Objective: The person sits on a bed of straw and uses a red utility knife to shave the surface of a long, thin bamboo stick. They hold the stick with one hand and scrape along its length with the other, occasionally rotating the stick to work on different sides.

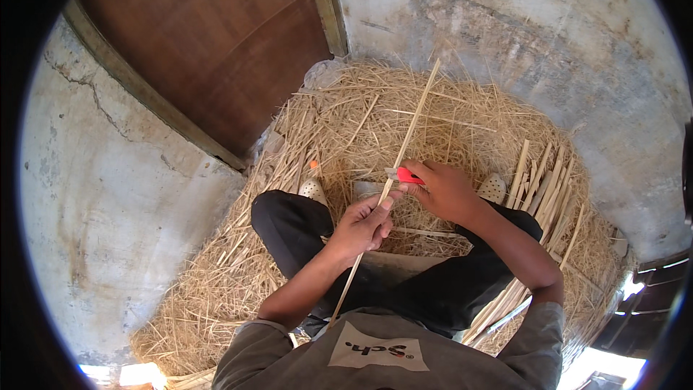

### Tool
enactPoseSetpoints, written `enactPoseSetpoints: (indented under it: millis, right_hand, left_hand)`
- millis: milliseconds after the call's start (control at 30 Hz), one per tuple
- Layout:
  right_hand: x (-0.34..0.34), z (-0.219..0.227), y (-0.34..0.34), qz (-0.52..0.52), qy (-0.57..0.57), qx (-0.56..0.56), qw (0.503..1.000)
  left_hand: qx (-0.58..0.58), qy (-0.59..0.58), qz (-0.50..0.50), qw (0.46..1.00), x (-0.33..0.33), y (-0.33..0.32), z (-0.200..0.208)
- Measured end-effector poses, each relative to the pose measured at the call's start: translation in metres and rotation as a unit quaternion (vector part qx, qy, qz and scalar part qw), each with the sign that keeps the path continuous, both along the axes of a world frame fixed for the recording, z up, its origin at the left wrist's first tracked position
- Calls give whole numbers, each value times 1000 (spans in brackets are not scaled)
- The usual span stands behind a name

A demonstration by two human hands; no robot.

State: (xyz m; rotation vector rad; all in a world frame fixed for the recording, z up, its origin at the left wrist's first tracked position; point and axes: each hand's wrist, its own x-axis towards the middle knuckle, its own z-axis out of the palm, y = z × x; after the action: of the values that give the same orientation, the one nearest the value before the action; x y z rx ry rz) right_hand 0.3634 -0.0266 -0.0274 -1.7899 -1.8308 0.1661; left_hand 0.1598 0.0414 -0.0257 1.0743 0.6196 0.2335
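Note:
A long, thin pale strip of what looks like bamboo (pixel 413 128) slants up and away from my lap. My left hand (pixel 363 225) is closed around its lower part, thumb on top. In my right hand (pixel 442 191) is a red-handled utility knife (pixel 409 175), its short blade lying against the strip just above my left fingers. Part of the knife's handle is hidden by my right fingers.
Straw-like shavings (pixel 346 101) cover the floor around my feet. Cut strips (pixel 545 188) lie in a bundle at my right. A stained wall (pixel 534 43) rises behind, and a brown door (pixel 209 36) stands at the far left. A small orange thing (pixel 314 164) lies near my left shoe.

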Motion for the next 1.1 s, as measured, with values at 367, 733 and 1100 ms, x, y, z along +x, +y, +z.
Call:
enactPoseSetpoints:
  millis: [367,733,1100]
  right_hand:
    - [16,-17,12,-103,-113,79,985]
    - [2,-20,7,-73,-127,47,988]
    - [7,-35,13,-51,-158,124,978]
  left_hand:
    - [-5,48,10,999,6,-6,-8]
    - [241,11,22,970,-1,-11,-23]
    - [466,105,31,878,-6,-11,-3]
